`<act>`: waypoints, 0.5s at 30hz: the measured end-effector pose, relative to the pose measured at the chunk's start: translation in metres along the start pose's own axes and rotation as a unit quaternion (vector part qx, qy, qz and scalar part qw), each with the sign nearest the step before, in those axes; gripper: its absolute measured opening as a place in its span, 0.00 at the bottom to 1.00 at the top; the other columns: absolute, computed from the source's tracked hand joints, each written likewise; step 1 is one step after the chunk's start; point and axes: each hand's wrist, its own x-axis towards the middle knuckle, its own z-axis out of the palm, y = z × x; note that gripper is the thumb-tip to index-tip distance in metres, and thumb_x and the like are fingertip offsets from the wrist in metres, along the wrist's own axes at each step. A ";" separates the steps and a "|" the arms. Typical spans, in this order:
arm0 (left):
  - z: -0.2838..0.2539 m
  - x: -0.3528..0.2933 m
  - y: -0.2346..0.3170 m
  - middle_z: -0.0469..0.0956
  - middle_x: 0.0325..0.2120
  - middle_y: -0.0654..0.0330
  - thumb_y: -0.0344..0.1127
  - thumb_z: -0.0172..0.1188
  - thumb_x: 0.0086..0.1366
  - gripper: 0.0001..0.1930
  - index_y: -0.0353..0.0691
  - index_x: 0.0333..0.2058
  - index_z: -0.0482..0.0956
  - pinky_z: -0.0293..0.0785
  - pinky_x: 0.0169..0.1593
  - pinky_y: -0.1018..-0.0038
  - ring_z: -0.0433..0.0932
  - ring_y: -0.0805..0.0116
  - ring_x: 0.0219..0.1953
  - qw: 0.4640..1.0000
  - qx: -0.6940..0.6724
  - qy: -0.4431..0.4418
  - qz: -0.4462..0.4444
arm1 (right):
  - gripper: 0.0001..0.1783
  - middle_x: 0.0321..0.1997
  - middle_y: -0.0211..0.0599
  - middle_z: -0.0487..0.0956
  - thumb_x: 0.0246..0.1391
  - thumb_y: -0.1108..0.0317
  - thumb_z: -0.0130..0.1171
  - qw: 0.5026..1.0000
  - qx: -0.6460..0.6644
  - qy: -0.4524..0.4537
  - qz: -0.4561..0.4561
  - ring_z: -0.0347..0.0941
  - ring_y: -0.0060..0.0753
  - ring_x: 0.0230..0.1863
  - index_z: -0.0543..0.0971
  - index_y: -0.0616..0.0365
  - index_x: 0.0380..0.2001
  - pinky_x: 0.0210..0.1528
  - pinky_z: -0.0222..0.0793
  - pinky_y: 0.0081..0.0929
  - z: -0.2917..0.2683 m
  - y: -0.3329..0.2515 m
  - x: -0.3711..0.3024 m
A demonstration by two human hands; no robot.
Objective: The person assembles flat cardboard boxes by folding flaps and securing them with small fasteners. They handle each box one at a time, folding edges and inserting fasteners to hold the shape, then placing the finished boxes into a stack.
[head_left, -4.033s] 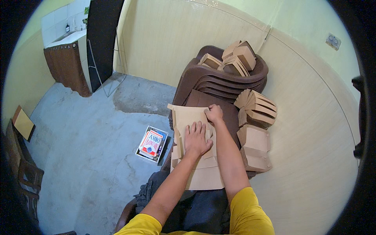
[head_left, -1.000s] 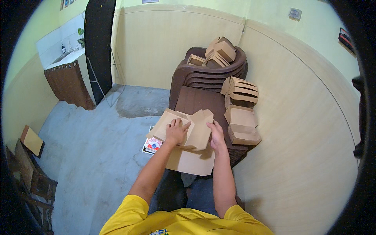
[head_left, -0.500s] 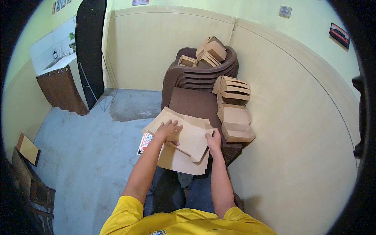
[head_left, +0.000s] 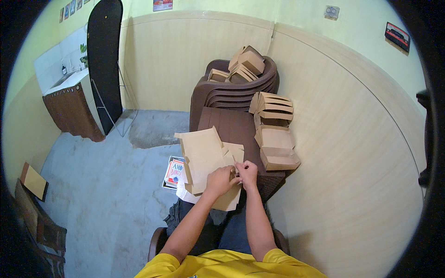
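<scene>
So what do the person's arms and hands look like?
The left hand and right hand wear no gloves. Both forearms are bare, with no watch or bracelet showing. Above them are short, plain yellow sleeves.

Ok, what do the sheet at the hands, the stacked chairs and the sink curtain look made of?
Sheet: matte tan card, creased along its flaps. Stacked chairs: probably moulded plastic with a low sheen, given smooth rounded rims. Curtain: likely dull fabric, hanging with a wavy hem; weave too small to see.

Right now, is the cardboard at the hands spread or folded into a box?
Spread: the cardboard lies broad and open, with flaps jutting at its edges.
</scene>
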 end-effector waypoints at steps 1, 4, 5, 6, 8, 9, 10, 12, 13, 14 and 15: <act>0.004 -0.007 -0.003 0.86 0.42 0.45 0.58 0.73 0.62 0.30 0.39 0.52 0.81 0.82 0.51 0.51 0.86 0.45 0.47 1.000 0.005 0.022 0.002 | 0.11 0.28 0.33 0.82 0.62 0.69 0.71 1.000 -0.010 -0.012 -0.010 0.80 0.23 0.30 0.80 0.61 0.31 0.27 0.76 0.23 0.000 -0.003 -0.003; 0.019 -0.022 -0.013 0.85 0.37 0.49 0.50 0.74 0.63 0.25 0.40 0.51 0.84 0.82 0.51 0.52 0.86 0.47 0.45 0.992 -0.015 0.104 0.076 | 0.09 0.30 0.32 0.81 0.62 0.75 0.70 0.998 -0.004 -0.055 -0.019 0.80 0.23 0.31 0.78 0.61 0.39 0.30 0.82 0.26 -0.002 -0.012 -0.013; 0.021 -0.022 -0.017 0.86 0.37 0.49 0.51 0.75 0.62 0.24 0.41 0.50 0.86 0.82 0.51 0.53 0.85 0.47 0.45 0.989 -0.054 0.120 0.061 | 0.10 0.30 0.30 0.80 0.62 0.78 0.69 0.997 0.015 -0.073 -0.010 0.79 0.22 0.31 0.77 0.61 0.41 0.32 0.85 0.28 -0.002 -0.016 -0.016; 0.023 -0.023 -0.020 0.86 0.38 0.50 0.51 0.75 0.62 0.23 0.42 0.49 0.87 0.81 0.52 0.53 0.85 0.47 0.46 0.988 -0.081 0.128 0.041 | 0.12 0.36 0.34 0.83 0.62 0.77 0.69 0.995 0.014 -0.097 -0.002 0.80 0.24 0.33 0.76 0.61 0.45 0.34 0.85 0.28 -0.005 -0.020 -0.019; 0.020 -0.022 -0.022 0.86 0.37 0.51 0.50 0.74 0.62 0.20 0.43 0.46 0.89 0.81 0.53 0.54 0.85 0.48 0.46 0.985 -0.112 0.128 0.015 | 0.13 0.38 0.36 0.84 0.63 0.78 0.69 0.995 0.027 -0.096 0.025 0.81 0.25 0.34 0.76 0.61 0.46 0.36 0.85 0.28 -0.009 -0.027 -0.022; 0.016 -0.021 -0.023 0.85 0.37 0.52 0.49 0.74 0.63 0.18 0.43 0.44 0.90 0.81 0.53 0.54 0.85 0.48 0.46 0.986 -0.116 0.120 0.008 | 0.13 0.39 0.36 0.84 0.63 0.78 0.69 0.994 0.037 -0.094 0.044 0.81 0.25 0.35 0.76 0.60 0.47 0.37 0.85 0.28 -0.011 -0.029 -0.023; 0.011 -0.020 -0.023 0.85 0.36 0.52 0.48 0.73 0.63 0.16 0.44 0.43 0.91 0.80 0.54 0.55 0.84 0.48 0.46 0.986 -0.121 0.113 -0.011 | 0.13 0.39 0.37 0.84 0.63 0.79 0.68 0.993 0.063 -0.084 0.050 0.81 0.26 0.35 0.76 0.60 0.47 0.37 0.85 0.28 -0.012 -0.030 -0.023; 0.005 -0.023 -0.017 0.86 0.36 0.53 0.45 0.72 0.64 0.15 0.44 0.43 0.90 0.80 0.53 0.56 0.85 0.49 0.44 0.994 -0.016 0.097 0.055 | 0.13 0.40 0.38 0.85 0.63 0.79 0.67 0.988 0.116 -0.067 0.073 0.82 0.27 0.37 0.76 0.60 0.47 0.39 0.85 0.29 -0.012 -0.028 -0.022; 0.004 -0.024 -0.015 0.86 0.36 0.53 0.44 0.71 0.65 0.14 0.44 0.44 0.90 0.80 0.53 0.57 0.85 0.49 0.43 0.988 0.038 0.110 0.099 | 0.12 0.40 0.38 0.85 0.64 0.79 0.67 0.991 0.108 -0.044 0.063 0.82 0.28 0.37 0.76 0.60 0.47 0.39 0.86 0.29 -0.010 -0.025 -0.020; 0.004 -0.023 -0.013 0.86 0.36 0.53 0.44 0.70 0.66 0.13 0.44 0.43 0.90 0.80 0.53 0.57 0.85 0.49 0.42 0.987 0.052 0.115 0.096 | 0.12 0.40 0.39 0.84 0.64 0.79 0.66 0.993 0.103 -0.021 0.062 0.82 0.29 0.38 0.76 0.60 0.47 0.39 0.86 0.30 -0.007 -0.022 -0.017; 0.005 -0.021 -0.012 0.87 0.36 0.53 0.44 0.69 0.67 0.13 0.44 0.43 0.90 0.80 0.52 0.58 0.85 0.50 0.42 0.982 0.066 0.140 0.110 | 0.11 0.40 0.39 0.84 0.65 0.79 0.66 0.993 0.092 0.012 0.071 0.82 0.30 0.39 0.76 0.60 0.47 0.39 0.86 0.30 -0.006 -0.017 -0.015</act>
